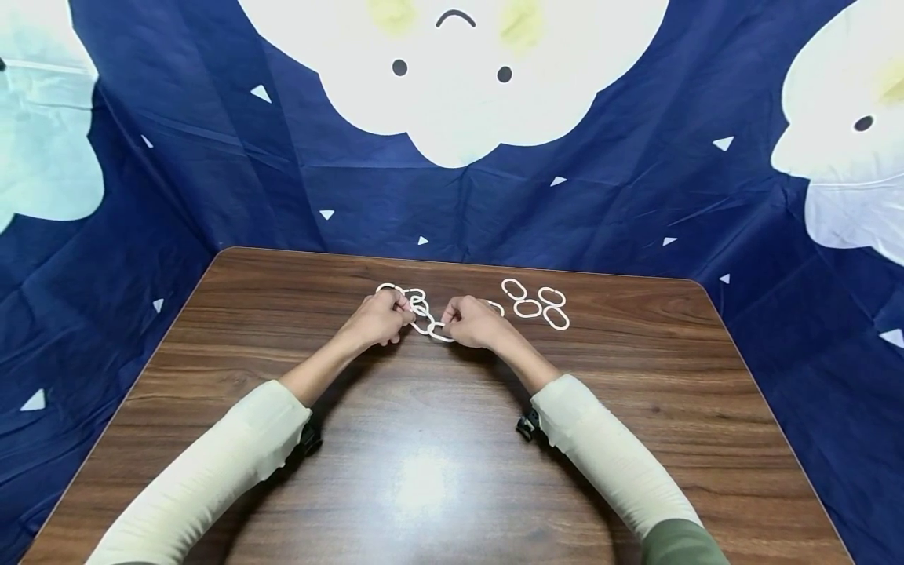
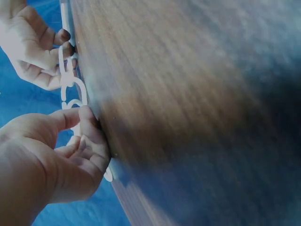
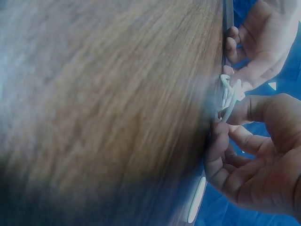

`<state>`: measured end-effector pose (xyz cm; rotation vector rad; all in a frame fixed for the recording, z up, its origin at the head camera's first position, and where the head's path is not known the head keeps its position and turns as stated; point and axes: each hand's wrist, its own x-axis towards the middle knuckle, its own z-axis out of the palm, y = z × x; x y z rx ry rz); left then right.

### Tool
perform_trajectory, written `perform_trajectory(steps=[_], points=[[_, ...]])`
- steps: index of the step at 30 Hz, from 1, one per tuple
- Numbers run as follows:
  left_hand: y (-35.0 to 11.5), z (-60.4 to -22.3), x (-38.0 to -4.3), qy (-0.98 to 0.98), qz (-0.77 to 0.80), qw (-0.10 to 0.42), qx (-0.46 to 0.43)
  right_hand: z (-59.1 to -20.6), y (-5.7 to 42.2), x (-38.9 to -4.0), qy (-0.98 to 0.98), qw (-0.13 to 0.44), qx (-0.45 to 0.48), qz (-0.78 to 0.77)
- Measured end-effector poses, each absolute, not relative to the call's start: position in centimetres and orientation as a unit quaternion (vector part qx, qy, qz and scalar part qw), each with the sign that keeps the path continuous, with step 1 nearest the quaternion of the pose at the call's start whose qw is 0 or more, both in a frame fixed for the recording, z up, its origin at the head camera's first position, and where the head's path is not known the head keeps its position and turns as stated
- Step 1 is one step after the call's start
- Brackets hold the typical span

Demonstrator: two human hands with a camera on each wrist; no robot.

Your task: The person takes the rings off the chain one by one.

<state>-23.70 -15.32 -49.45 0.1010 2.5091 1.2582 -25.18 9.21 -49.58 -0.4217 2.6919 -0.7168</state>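
Observation:
A short chain of white plastic links [image 1: 419,308] lies near the far edge of the table, between the two hands. My left hand [image 1: 377,318] pinches a link of it between thumb and fingertips. On the other side, my right hand [image 1: 475,322] pinches the link at the chain's right end [image 1: 439,338]. In the right wrist view that link [image 3: 229,110] tilts up between thumb and forefinger. The left wrist view shows joined links [image 2: 83,88] spanning the space between the hands. Fingers hide parts of the held links.
Several loose white links [image 1: 528,316] lie to the right of the right hand. Another white link [image 1: 498,304] shows partly behind that hand. The brown wooden table [image 1: 424,408] ends at a dark blue cloth [image 1: 494,212] with white clouds.

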Motion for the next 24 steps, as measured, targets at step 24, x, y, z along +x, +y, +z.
perform_trajectory(steps=[24], points=[[-13.6, -43.9, -20.1, 0.843, 0.5, 0.192, 0.045, -42.9, 10.0, -20.8, 0.775, 0.299, -0.059, -0.554]])
